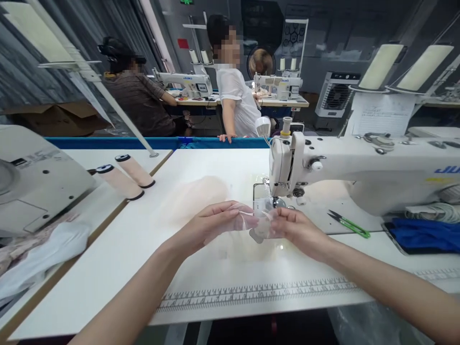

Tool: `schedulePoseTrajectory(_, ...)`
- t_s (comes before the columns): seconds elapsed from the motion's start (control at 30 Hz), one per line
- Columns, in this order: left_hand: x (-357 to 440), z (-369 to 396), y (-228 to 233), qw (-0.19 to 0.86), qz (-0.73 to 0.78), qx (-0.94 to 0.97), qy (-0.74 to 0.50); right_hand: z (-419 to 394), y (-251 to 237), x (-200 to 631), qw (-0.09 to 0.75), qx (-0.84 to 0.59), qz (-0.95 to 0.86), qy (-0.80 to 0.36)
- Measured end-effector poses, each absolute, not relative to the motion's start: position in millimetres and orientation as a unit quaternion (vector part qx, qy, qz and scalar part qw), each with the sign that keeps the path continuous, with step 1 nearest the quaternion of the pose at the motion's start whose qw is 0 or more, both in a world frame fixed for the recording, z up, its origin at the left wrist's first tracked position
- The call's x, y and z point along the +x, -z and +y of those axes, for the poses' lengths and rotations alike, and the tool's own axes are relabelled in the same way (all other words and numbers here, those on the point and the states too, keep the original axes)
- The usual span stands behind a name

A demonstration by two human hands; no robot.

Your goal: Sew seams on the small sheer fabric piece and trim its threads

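Both hands meet over the middle of the white desk [201, 167], just in front of the needle of the sewing machine [359, 167]. The left hand [212, 223] is curled, with the thumb and fingers pinched on one end of a small piece of sheer fabric [253, 223]. The right hand [296, 230] is also closed lightly and pinches the other end of the same piece, so the fabric is stretched between them, slightly above the desk surface. The fabric is very thin and pale, and its exact shape is hard to see.

A printed ruler strip [258, 292] runs along the near edge of the desk. Green thread snips [348, 224] lie to the right of the hands, near the machine base, and a blue cloth [424, 235] lies at the right edge. Two pink thread cones [125, 177] lie on their sides at the left edge. Behind the far edge, a person in a white shirt [235, 100] rests a hand on a blue divider [151, 142].
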State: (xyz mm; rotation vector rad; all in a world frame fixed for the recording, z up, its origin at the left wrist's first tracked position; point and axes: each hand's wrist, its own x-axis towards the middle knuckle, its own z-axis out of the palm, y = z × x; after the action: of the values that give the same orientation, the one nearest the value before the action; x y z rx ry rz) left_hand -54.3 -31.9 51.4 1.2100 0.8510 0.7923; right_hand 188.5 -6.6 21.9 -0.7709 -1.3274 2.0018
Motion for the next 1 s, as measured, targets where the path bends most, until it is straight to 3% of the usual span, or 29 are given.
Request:
schedulePoseTrajectory(0.13, -55, -22, -56, 0.676, 0.363, 0.598, -0.232, -7, -23, 185, 0.306, -0.311, -0.539, -0.721)
schedulePoseTrajectory(0.4, -39, -9, -40, 0.669, 0.408, 0.578, -0.226, 2, -23, 194, 0.278, -0.321, -0.583, -0.692)
schedulePoseTrajectory(1.0, -52, -6, -34, 0.649, 0.469, 0.58, -0.15, 7, -13, 210, 0.32, -0.347, -0.542, -0.695)
